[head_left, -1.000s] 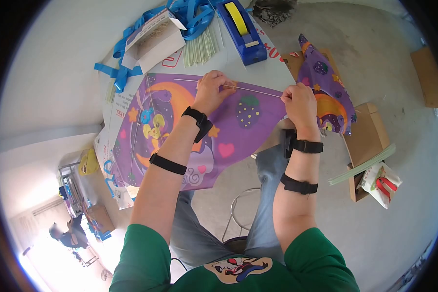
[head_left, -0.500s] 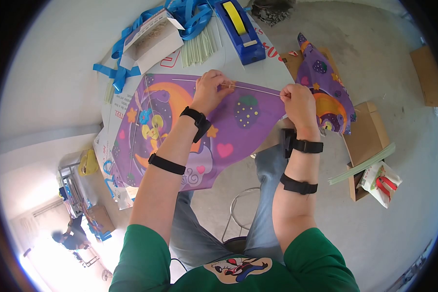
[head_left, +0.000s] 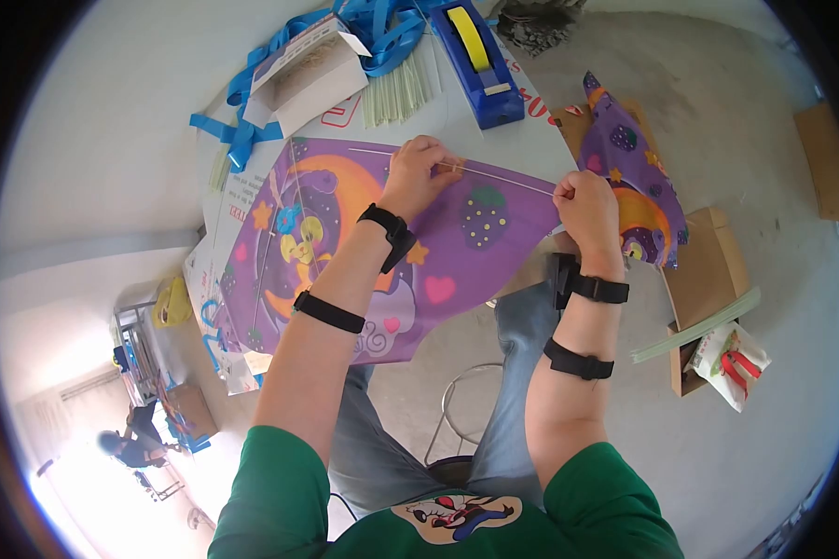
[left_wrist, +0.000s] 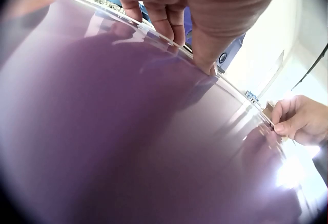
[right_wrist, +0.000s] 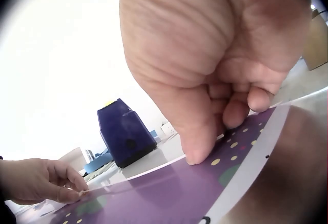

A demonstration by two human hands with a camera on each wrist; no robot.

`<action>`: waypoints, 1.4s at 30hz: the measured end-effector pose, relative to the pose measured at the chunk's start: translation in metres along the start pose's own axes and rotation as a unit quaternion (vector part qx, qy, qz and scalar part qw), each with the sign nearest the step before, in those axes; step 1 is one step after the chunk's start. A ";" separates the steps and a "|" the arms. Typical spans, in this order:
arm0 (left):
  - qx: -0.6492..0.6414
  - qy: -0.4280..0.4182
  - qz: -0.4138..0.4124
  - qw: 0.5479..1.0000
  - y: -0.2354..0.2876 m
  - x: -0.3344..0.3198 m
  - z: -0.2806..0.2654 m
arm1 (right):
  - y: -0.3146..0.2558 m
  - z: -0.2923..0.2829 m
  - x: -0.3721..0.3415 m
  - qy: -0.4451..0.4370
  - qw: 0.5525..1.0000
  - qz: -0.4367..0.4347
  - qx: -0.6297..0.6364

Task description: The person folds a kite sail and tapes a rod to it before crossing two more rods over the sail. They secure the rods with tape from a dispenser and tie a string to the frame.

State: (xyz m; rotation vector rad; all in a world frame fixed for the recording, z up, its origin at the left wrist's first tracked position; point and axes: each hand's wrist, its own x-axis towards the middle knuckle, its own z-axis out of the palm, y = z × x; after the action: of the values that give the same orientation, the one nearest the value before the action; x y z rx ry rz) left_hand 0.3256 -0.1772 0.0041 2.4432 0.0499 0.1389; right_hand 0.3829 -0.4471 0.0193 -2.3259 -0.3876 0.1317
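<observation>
Purple sheet [head_left: 447, 252] on the left, spread partly over the table [head_left: 522, 142]; then the left hand [head_left: 419, 177], pinching its far edge along a thin rod [head_left: 508, 179]; rightmost, the right hand [head_left: 589, 207] gripped the sheet's corner!

grip [head_left: 419, 177] ×2 | purple sheet [head_left: 438, 238] ×2 | tape dispenser [head_left: 482, 76] ×1 | white box [head_left: 324, 101] ×1

the head view looks steeply down from above, farthest off, over left hand [head_left: 418, 179], right hand [head_left: 588, 212] and table [head_left: 508, 147]. each wrist view faces forward from close beneath its own hand, low over the sheet [head_left: 443, 238]; both share the hands and dispenser [head_left: 478, 70].
</observation>
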 end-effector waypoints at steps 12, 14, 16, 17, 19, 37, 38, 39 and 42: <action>-0.005 0.000 -0.004 1.000 0.000 0.000 0.000 | 0.000 -0.010 -0.001 -0.006 0.999 0.033 0.026; -0.004 0.000 -0.005 1.000 0.001 0.000 0.000 | 0.002 -0.009 -0.001 -0.002 0.999 0.028 0.024; -0.002 0.003 0.001 1.000 0.002 0.000 -0.001 | 0.003 -0.009 0.000 0.002 1.000 0.023 0.021; -0.002 0.003 0.002 1.000 0.004 0.000 -0.002 | 0.004 -0.009 0.000 0.001 1.000 0.025 0.018; 0.016 0.021 0.043 0.999 0.005 0.000 -0.002 | 0.004 -0.009 0.000 0.001 1.000 0.028 0.015; -0.037 0.023 0.027 0.999 0.006 0.001 -0.001 | 0.018 -0.019 -0.001 0.006 0.988 0.101 0.113; -0.035 0.029 0.020 0.999 0.008 0.001 -0.001 | 0.024 -0.018 -0.001 0.039 0.989 0.098 0.105; -0.038 0.028 0.021 0.999 0.009 0.001 -0.001 | 0.029 -0.019 -0.001 0.072 0.988 0.092 0.097; -0.030 0.017 0.017 0.999 0.009 0.002 -0.002 | 0.028 -0.025 -0.001 0.080 0.981 0.144 0.105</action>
State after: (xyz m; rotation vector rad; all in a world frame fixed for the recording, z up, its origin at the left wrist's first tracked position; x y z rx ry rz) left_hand 0.3270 -0.1820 0.0115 2.3823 0.0185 0.1946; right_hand 0.3935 -0.4831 0.0168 -2.1512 0.0435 0.1176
